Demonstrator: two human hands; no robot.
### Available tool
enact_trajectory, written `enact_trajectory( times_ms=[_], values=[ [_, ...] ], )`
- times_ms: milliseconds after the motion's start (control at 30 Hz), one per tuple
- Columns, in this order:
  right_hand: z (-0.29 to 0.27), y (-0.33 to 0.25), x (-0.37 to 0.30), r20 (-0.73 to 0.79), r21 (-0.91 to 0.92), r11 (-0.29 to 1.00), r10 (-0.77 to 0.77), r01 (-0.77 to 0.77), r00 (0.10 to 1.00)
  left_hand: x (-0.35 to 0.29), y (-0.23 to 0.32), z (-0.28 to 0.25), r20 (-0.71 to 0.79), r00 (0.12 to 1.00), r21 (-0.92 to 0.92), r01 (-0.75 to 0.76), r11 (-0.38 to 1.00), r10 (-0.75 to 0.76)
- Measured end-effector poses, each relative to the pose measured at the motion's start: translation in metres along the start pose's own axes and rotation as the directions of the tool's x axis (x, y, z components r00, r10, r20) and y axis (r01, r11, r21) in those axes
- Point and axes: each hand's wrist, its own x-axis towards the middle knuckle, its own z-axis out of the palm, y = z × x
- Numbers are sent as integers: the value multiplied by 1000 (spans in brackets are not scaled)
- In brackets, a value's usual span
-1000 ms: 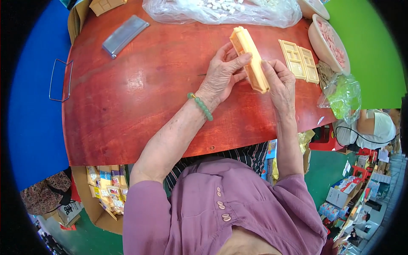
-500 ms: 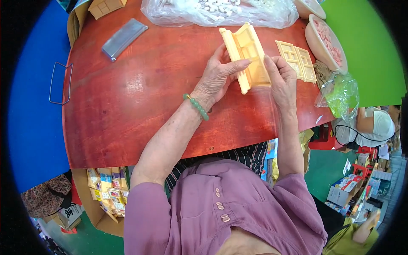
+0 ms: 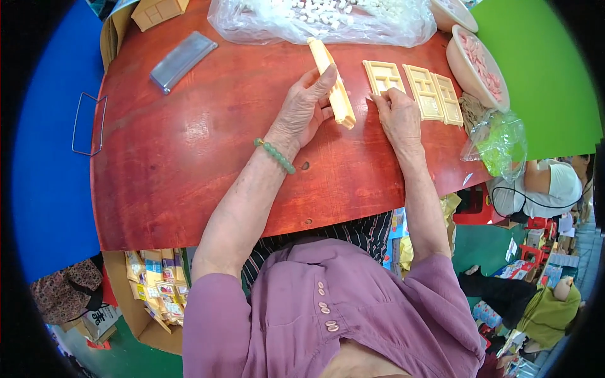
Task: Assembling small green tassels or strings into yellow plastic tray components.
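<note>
My left hand (image 3: 302,107) holds a pale yellow plastic compartment tray (image 3: 334,88) on its edge, above the red table. The thumb lies on one face and the fingers are behind it; whether it is one piece or several stacked, I cannot tell. To its right, my right hand (image 3: 400,120) grips the near end of a second yellow compartment tray (image 3: 383,70), which lies flat with its recesses up. Just beyond that hand lie two more such trays, a wider one (image 3: 423,91) and a narrower one (image 3: 448,97), side by side.
A clear plastic bag (image 3: 271,25) of small white pieces lies at the back. Bowls stand far right, one (image 3: 455,66) with pink pieces, near a crumpled clear bag (image 3: 501,142). A grey transparent case (image 3: 183,62) and a yellow house-shaped box (image 3: 157,12) sit left. A carton (image 3: 151,334) stands below.
The yellow piece that both hands held has come apart: one tray now lies on the table under my right hand. My left hand keeps the rest, turned edge-on and moved slightly left.
</note>
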Motion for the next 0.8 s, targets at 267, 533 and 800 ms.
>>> enact_trajectory(
  times_ms=[267,533,800],
  values=[
    [-30,-36,-20,-42,122,992,1,4,999,-2,-5,4,-18,999,93,-35,995,37],
    [-34,-70,-28,385,826,450,-9,-341,923,-9,-12,4,5,992,203,-127,971,129],
    [-23,-78,-38,344,848,427,10,-315,939,-33,9,0,-33,992,228,-113,967,124]
  ],
)
